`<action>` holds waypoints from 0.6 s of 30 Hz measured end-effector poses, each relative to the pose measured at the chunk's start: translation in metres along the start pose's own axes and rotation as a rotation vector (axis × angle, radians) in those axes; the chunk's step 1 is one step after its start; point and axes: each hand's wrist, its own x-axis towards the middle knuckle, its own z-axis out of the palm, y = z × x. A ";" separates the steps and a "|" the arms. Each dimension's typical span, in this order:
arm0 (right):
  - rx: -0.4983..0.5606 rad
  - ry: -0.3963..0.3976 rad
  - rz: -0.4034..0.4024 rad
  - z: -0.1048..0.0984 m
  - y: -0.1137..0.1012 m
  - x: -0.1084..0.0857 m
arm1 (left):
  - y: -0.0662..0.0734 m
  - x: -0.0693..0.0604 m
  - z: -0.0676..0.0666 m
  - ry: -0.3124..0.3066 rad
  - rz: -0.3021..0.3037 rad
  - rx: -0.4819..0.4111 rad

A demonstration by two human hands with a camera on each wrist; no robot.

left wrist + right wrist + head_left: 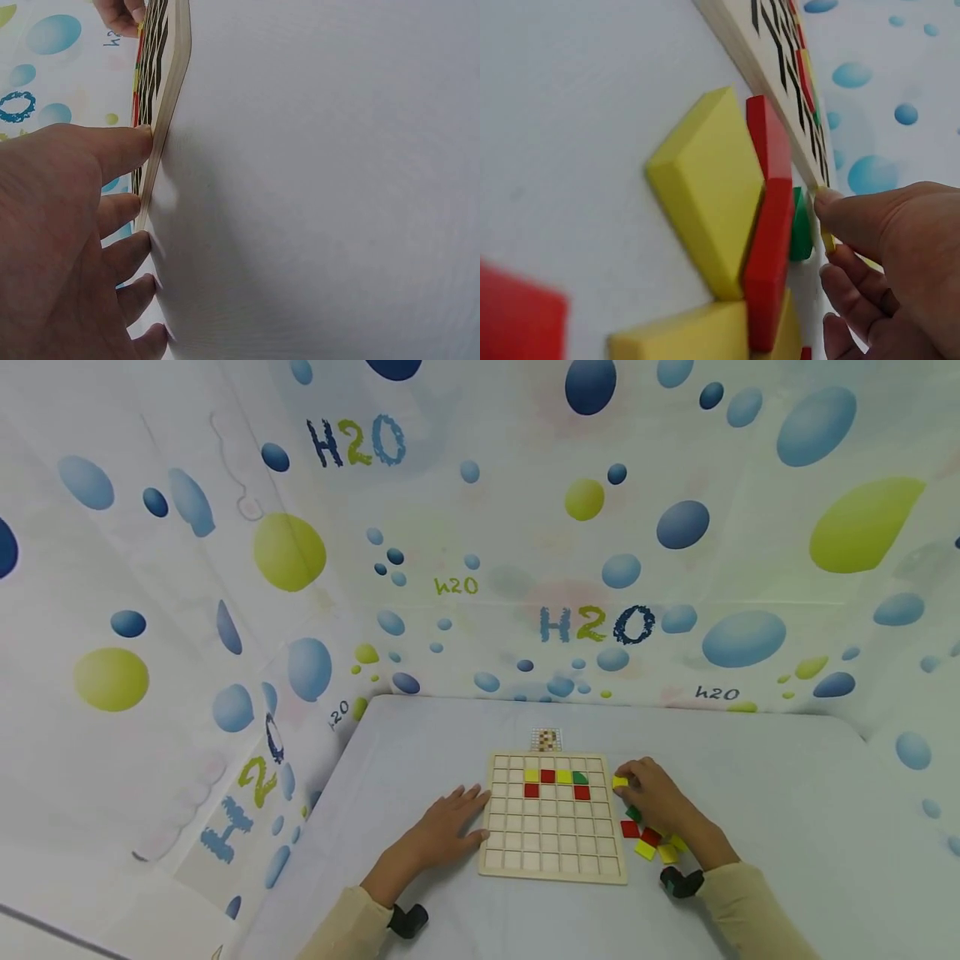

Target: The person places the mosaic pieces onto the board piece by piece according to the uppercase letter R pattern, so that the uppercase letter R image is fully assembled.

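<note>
A square wooden grid board (551, 843) lies flat on the table, with several red, yellow and green tiles set in its upper rows. My left hand (447, 827) rests on the table with fingers spread, thumb and fingertips at the board's left edge. In the left wrist view the thumb (124, 154) touches the wooden rim. Beside the board's upper right edge, my right hand (654, 795) pinches a yellow tile (620, 782) between thumb and finger. The right wrist view shows this tile (827, 238) nearly edge-on; part of it is hidden by the fingers.
Loose tiles lie right of the board, under and near my right forearm: a red tile (630, 829), a green tile (633, 813), a yellow tile (645, 849) and others, some overlapping. A small patterned card (546, 740) lies behind the board. A printed curtain (480, 527) hangs beyond the table.
</note>
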 end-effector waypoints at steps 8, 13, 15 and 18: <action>0.048 0.027 -0.005 0.010 -0.028 0.015 | 0.000 0.001 -0.002 -0.014 -0.007 -0.003; -0.013 0.043 -0.127 0.023 -0.063 0.013 | 0.004 0.000 -0.004 -0.013 -0.013 -0.007; -0.025 0.063 -0.195 0.031 -0.076 0.010 | 0.005 -0.001 -0.004 -0.014 -0.020 0.000; -0.034 0.077 -0.261 0.044 -0.093 0.008 | 0.005 0.000 -0.004 -0.017 -0.031 0.005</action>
